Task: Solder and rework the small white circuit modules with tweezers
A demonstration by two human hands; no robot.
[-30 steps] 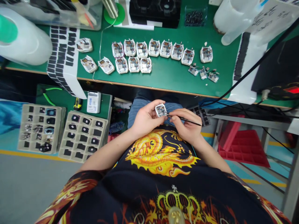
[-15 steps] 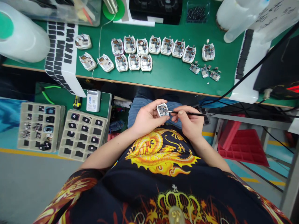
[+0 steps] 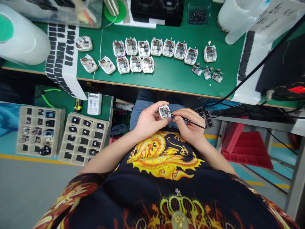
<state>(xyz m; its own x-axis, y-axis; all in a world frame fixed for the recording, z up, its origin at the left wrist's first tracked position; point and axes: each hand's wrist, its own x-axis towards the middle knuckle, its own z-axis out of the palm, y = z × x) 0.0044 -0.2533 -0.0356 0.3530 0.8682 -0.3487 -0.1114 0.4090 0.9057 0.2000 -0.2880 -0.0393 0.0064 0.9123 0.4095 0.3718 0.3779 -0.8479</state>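
Observation:
In front of my body, my left hand (image 3: 150, 119) is closed on a small white watch case (image 3: 164, 111), its open side up and a circuit board showing inside. My right hand (image 3: 190, 125) grips slim black tweezers (image 3: 188, 120) between thumb and fingers. Their tip touches or hovers just over the parts in the case; which of these I cannot tell. Above the hands, several similar white watch cases (image 3: 135, 64) with boards inside stand in rows on the green bench (image 3: 171, 78). Loose small circuit boards (image 3: 207, 73) lie to the right of them.
Compartment trays (image 3: 83, 140) with black parts stand at lower left, near a white box (image 3: 94, 103). Strips of black stickers (image 3: 59, 54) hang over the bench edge. A black cable (image 3: 262, 66) crosses at right. Red trays (image 3: 247, 149) sit below the bench.
The tweezers have tilted, their rear end now lower, and my right hand has turned and shifted slightly left. The watch case stays in my left hand. The whole view has shifted a little.

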